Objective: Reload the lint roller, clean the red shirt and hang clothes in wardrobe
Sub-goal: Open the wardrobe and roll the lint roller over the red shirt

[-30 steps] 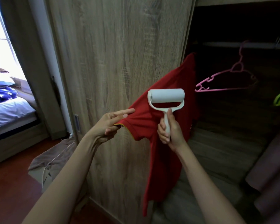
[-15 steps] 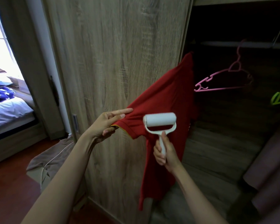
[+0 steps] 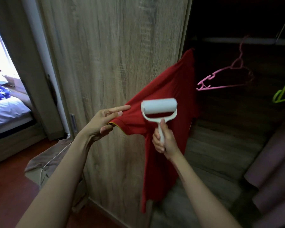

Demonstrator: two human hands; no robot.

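So, the red shirt (image 3: 168, 86) is found hanging at the open side of the wardrobe (image 3: 220, 145), its top caught up toward 1 o'clock of the view and its body dropped toward 6 o'clock. What it's hung on can't be made out. One sleeve is drawn out sideways toward 9 o'clock, across the front of the wooden door (image 3: 113, 55).

The left hand (image 3: 100, 127) is brought in from 7 o'clock on a long, nearly straight forearm. The sleeve hem is pinched between the thumb underneath and the curled fingers, while the index finger is laid out straight along the top of the cloth, pointed at 3 o'clock.

The right hand (image 3: 164, 142) is raised from 5 o'clock and wrapped round the white handle of the lint roller (image 3: 159, 106), with the thumb set up along the handle's front. The roll is held level at 12 o'clock of that hand, laid over the sleeve cloth just at 3 o'clock of the left fingertips. Whether it's actually pressed onto the fabric can't be told for sure.

Inside the wardrobe, a pink hanger (image 3: 225, 79) is hung near the shirt at 2 o'clock, and a green hanger (image 3: 283, 94) farther out at 3 o'clock. A bed (image 3: 7, 111) is seen at 9 o'clock, and a brown cloth heap (image 3: 56, 155) with a white cable across it is seen on the floor at 8 o'clock.
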